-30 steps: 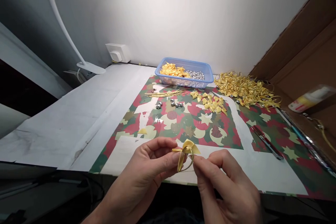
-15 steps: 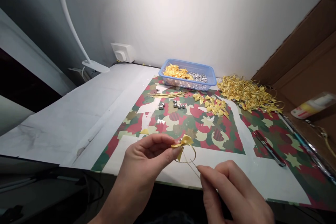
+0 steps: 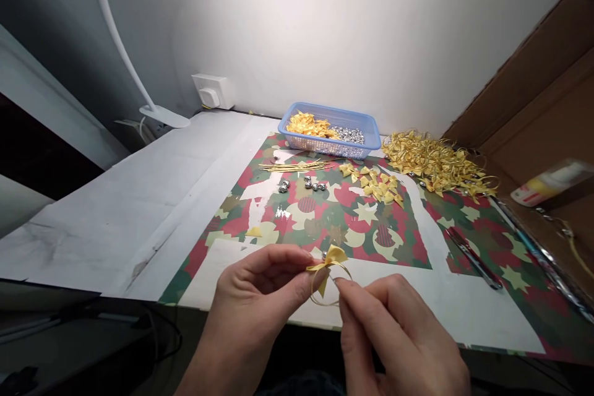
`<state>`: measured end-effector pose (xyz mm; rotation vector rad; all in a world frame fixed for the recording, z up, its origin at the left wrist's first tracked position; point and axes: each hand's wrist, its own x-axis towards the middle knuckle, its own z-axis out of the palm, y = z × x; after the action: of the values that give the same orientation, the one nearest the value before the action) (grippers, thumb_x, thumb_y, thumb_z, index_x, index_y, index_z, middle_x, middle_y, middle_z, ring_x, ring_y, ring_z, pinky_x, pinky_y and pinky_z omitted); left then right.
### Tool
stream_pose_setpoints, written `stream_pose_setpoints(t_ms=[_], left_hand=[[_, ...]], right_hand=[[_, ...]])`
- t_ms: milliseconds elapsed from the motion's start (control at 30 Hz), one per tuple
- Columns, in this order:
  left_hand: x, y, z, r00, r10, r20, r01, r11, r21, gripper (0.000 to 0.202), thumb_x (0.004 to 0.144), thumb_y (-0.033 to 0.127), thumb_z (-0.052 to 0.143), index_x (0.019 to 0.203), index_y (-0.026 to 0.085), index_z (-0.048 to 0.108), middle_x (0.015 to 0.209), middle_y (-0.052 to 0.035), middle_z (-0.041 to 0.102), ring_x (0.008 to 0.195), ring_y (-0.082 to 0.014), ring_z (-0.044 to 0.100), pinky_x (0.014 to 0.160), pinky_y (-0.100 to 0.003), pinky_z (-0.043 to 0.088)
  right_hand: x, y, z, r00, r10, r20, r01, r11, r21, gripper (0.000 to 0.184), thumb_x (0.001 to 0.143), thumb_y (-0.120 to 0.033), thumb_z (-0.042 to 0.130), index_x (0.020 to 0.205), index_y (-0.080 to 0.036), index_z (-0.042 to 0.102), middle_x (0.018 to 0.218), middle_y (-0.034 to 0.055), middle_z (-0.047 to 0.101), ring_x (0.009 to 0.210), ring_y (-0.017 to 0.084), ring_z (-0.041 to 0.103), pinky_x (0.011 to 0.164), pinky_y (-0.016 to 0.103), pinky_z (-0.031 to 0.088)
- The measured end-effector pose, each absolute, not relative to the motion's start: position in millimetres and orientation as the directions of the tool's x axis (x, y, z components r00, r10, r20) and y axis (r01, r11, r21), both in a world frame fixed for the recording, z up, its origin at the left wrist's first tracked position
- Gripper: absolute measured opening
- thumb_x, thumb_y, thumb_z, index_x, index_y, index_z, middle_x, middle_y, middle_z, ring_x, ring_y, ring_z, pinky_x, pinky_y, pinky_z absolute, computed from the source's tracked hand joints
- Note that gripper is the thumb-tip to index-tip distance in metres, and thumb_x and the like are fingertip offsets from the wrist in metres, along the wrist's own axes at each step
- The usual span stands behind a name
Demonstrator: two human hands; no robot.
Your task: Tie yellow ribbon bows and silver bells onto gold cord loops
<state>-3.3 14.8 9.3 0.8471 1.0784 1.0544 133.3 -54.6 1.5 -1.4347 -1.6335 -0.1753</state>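
Between the thumb and fingers of my left hand (image 3: pixel 264 297) is a yellow ribbon bow (image 3: pixel 335 256), held above the table's front edge. A small silver bell (image 3: pixel 324 255) shows behind the bow, partly hidden. From the bow hangs a loop of thin gold cord (image 3: pixel 320 302). My right hand (image 3: pixel 394 328) is closed in a pinch on the cord, just right of the bow; its fingertips hide the cord's end. Beyond my hands, several silver bells (image 3: pixel 315 186) and loose yellow bows (image 3: pixel 381 187) lie on the patterned sheet.
A blue basket (image 3: pixel 330 109) at the wall holds bows and small bells. Cut gold cords (image 3: pixel 297 166) lie before it. A heap of corded bows (image 3: pixel 431 161) is at right, near tweezers (image 3: pixel 473 260) and a bottle (image 3: pixel 550 184). A lamp (image 3: pixel 164 116) stands left.
My right hand has moved left and up, closer to the bow. The straight cord ends between my hands have drawn into a rounder loop. My left hand still holds the bow.
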Motion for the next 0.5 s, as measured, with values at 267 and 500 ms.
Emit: stream_pose_setpoints(t_ms=[267,500], left_hand=[[-0.9,15.7,24.4,0.252,0.813,-0.525,-0.397,0.581,0.711,0.021,0.063,0.013,0.094,0.073,0.019,0.077,0.077,-0.0035,0.081,0.072,-0.0137,0.072,0.066,-0.016,0.061],[-0.3,16.9,24.1,0.251,0.770,-0.587,-0.451,0.630,0.633,0.028,0.054,0.009,0.098,0.071,0.018,0.078,0.075,-0.0046,0.081,0.067,-0.0123,0.071,0.062,-0.015,0.061]], right_hand=[[139.6,-54.2,-4.7,0.139,0.708,0.693,0.805,0.327,-0.495,0.022,0.087,-0.001,0.062,0.103,-0.011,0.073,0.072,0.0007,0.055,0.063,0.011,0.051,0.055,0.024,0.042],[139.8,-51.8,-7.6,0.136,0.705,0.696,0.796,0.340,-0.501,0.023,0.087,0.001,0.061,0.104,-0.011,0.072,0.073,0.0014,0.054,0.066,0.012,0.050,0.056,0.025,0.041]])
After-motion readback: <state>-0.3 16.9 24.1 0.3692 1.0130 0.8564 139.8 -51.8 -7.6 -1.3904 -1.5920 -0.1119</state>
